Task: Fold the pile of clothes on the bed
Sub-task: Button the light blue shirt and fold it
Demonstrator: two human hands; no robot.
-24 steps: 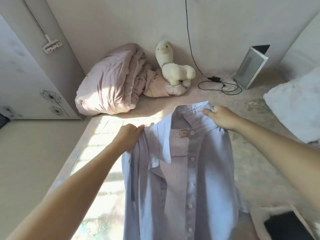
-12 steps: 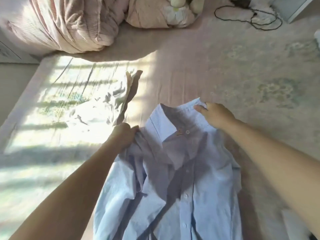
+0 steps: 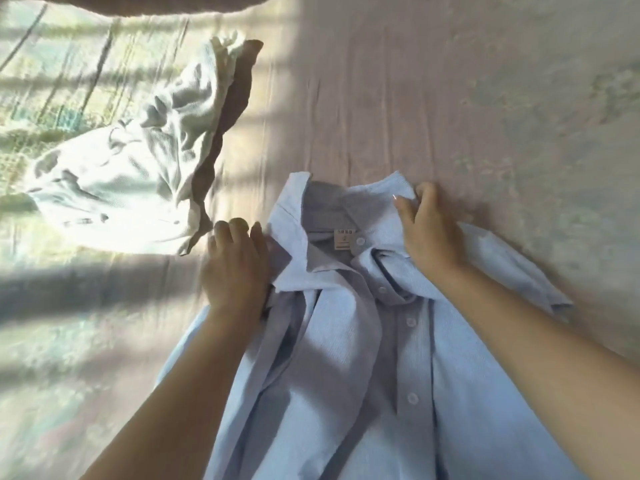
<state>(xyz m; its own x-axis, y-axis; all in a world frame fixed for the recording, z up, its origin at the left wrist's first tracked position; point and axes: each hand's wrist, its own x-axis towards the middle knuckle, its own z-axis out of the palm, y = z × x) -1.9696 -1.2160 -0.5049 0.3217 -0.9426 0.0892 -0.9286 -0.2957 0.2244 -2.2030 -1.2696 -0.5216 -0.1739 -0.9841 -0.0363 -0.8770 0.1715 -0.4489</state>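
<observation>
A light blue button-up shirt (image 3: 349, 358) lies front up on the bed (image 3: 433, 98), collar away from me, its front open and rumpled. My left hand (image 3: 235, 268) grips the shirt's left shoulder beside the collar, fingers curled over the cloth. My right hand (image 3: 427, 230) holds the right collar and shoulder, thumb on top and fingers over the edge. A crumpled white garment (image 3: 128, 178) lies in bright sunlight to the left of the shirt, apart from it.
The pinkish bedsheet stretches flat beyond the collar and to the right. Sun stripes fall across the left side of the bed. The edge of a pink duvet (image 3: 156, 3) shows at the top left.
The shirt, held hanging in the air a second ago, has come down flat onto the bed. Both hands stayed on its shoulders. My view has tipped downward.
</observation>
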